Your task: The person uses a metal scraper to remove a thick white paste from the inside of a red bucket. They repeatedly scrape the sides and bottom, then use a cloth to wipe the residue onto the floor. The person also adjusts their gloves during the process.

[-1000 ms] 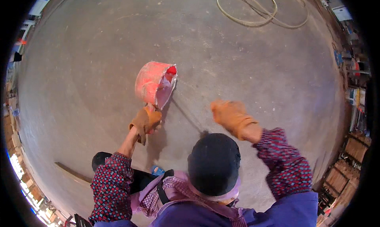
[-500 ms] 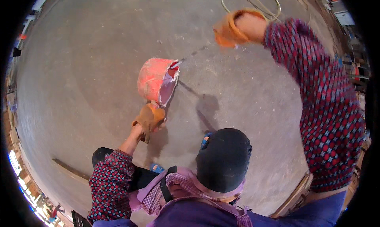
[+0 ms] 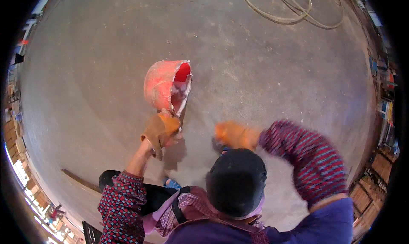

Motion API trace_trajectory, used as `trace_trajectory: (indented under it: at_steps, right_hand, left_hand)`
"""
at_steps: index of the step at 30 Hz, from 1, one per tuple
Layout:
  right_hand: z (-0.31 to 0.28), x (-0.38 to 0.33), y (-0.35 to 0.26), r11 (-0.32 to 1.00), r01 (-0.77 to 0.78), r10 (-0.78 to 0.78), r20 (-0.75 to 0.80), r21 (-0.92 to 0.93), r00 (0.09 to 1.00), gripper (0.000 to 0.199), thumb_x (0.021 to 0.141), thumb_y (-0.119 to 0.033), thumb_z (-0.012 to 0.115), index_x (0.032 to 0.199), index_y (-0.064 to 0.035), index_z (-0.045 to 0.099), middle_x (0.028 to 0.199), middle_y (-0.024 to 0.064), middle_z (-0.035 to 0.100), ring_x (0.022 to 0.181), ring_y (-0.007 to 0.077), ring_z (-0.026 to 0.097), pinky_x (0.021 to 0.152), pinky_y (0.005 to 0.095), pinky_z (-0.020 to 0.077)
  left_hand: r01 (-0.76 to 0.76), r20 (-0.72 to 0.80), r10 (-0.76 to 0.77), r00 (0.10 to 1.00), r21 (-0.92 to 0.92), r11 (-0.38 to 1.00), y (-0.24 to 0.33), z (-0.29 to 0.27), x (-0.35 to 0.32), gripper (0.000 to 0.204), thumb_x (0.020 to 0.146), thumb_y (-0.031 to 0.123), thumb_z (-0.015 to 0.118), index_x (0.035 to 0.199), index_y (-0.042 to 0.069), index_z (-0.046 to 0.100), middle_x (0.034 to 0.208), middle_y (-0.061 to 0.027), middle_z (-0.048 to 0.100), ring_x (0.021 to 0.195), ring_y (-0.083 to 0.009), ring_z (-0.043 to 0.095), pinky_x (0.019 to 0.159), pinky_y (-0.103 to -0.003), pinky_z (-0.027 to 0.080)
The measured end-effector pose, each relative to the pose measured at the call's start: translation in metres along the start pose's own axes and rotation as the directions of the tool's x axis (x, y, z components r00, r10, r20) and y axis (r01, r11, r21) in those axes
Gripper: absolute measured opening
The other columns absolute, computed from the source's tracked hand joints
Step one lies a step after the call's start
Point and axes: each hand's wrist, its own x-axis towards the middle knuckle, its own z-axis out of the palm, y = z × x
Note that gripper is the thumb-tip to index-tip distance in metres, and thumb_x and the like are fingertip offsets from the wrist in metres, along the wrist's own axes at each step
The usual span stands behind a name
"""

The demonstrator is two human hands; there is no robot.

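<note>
My left hand [image 3: 161,131], in a worn orange-brown glove, is wrapped round the short handle of a red scoop [image 3: 159,85]. The scoop's round bowl is tipped on its side with the ragged, whitish rim facing right. Pale material shows inside it, too unclear to name. To the right, apart from the scoop, my right hand [image 3: 237,134] in an orange glove hovers above the floor. Motion smears its fingers, so whether it holds anything is hidden.
A pale coiled hose [image 3: 279,19] lies on the grey concrete floor [image 3: 255,73] at the far right. A thin wooden strip [image 3: 79,180] is on the floor at the left. Cluttered goods and wooden pieces [image 3: 375,171] line the right edge.
My right hand has swung down and toward me from the upper right. The dark streak between it and the scoop no longer shows. My left hand keeps its grip, nearly still.
</note>
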Motion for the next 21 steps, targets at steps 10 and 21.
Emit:
trace_trajectory:
  at_steps: [10,21]
  right_hand:
    - [-0.010,-0.004,-0.037,0.962,-0.258,0.231,-0.234,-0.088,0.944,0.021,0.081,-0.022,0.057,0.099,-0.0101,0.058,0.079,0.0143,0.062,0.074,0.0361,0.061,0.065,0.0433,0.0480]
    - [-0.254,0.033,-0.014,0.605,-0.373,0.282,-0.248,-0.703,0.927,0.027,0.081,-0.025,0.051,0.069,-0.0036,0.063,0.078,0.0189,0.064,0.072,0.0358,0.063,0.062,0.0435,0.0507]
  left_hand:
    - [-0.308,-0.017,0.318,0.948,0.215,0.927,-0.011,0.003,0.006,0.026,0.091,0.027,0.054,0.109,0.008,0.053,0.080,-0.0080,0.059,0.067,-0.0229,0.064,0.044,-0.029,0.048]
    - [-0.081,-0.147,0.089,0.985,0.056,0.995,0.009,0.013,-0.003,0.016,0.088,0.019,0.059,0.097,0.008,0.052,0.073,-0.0040,0.058,0.058,-0.0146,0.060,0.044,-0.027,0.047]
